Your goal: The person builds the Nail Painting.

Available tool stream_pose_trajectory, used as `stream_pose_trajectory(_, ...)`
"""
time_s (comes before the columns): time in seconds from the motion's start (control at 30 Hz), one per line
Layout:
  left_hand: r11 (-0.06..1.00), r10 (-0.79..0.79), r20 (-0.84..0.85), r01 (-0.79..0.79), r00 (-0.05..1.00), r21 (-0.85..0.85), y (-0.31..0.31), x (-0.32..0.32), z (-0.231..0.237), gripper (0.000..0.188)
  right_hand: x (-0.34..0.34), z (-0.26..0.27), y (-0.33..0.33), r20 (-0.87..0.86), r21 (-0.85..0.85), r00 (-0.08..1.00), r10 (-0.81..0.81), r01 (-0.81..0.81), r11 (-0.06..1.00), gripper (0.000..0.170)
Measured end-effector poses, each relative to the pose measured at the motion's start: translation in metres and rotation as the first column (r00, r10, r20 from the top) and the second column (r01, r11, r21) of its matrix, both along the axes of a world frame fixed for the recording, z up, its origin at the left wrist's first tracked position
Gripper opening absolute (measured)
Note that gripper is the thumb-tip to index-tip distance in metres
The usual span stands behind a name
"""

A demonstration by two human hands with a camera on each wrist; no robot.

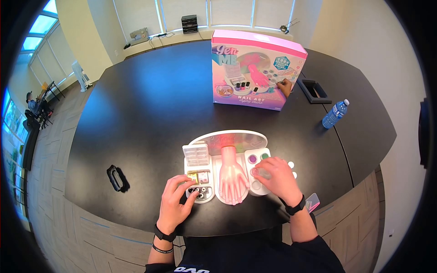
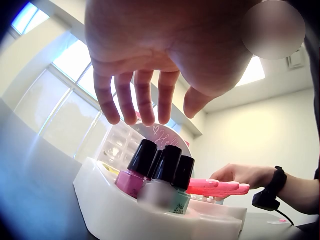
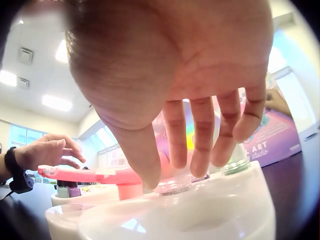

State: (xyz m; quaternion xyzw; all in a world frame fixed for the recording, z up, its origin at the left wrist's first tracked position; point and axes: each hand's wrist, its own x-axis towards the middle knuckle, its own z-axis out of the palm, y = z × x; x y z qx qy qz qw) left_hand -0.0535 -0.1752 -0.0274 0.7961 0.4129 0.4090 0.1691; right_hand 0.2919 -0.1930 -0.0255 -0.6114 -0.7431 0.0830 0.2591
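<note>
A white nail-art station (image 1: 207, 136) stands before me, with a pink plastic model hand (image 1: 230, 175) lying palm down in its middle. My right hand (image 1: 275, 177) reaches to the right tray, where thumb and fingertips pinch a small clear jar of pale glitter (image 3: 172, 185). Purple (image 1: 252, 159) and green (image 1: 265, 156) glitter jars sit farther back in that tray. My left hand (image 1: 175, 198) hovers over the left tray with loosely bent fingers, holding nothing. Below it stand several black-capped nail polish bottles (image 2: 167, 165), pink and mint among them.
Behind the station stands the large nail art box (image 1: 257, 73). A water bottle (image 1: 335, 113) and a dark open tray (image 1: 315, 92) are at the right. White lids (image 1: 291, 164) lie beyond my right hand, a pink-edged card (image 1: 312, 202) near the edge, a black ring-shaped object (image 1: 115, 178) at left.
</note>
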Motion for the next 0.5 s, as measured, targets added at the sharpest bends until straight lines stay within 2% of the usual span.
stream_pose_trajectory(0.13,1.0,0.002,-0.007,-0.002,1.0,0.0,0.0,0.0,0.0,0.03,0.015,0.006,-0.003,-0.018,0.052,0.999,-0.037,0.038,0.998,0.019)
stream_pose_trajectory(0.37,1.0,-0.005,0.003,0.005,1.0,-0.004,0.0,0.0,-0.001,0.03,0.057,-0.001,-0.007,0.001,0.082,0.971,-0.237,0.236,0.968,0.022)
stream_pose_trajectory(0.43,1.0,-0.003,0.004,0.003,1.0,-0.004,0.0,0.0,0.0,0.03,0.067,-0.004,-0.008,-0.016,0.003,0.938,-0.346,0.346,0.938,0.023)
stream_pose_trajectory(0.5,1.0,-0.001,0.001,0.001,1.0,-0.004,0.0,0.001,0.0,0.03,0.077,-0.012,-0.008,0.016,0.0,0.929,-0.369,0.369,0.929,0.024)
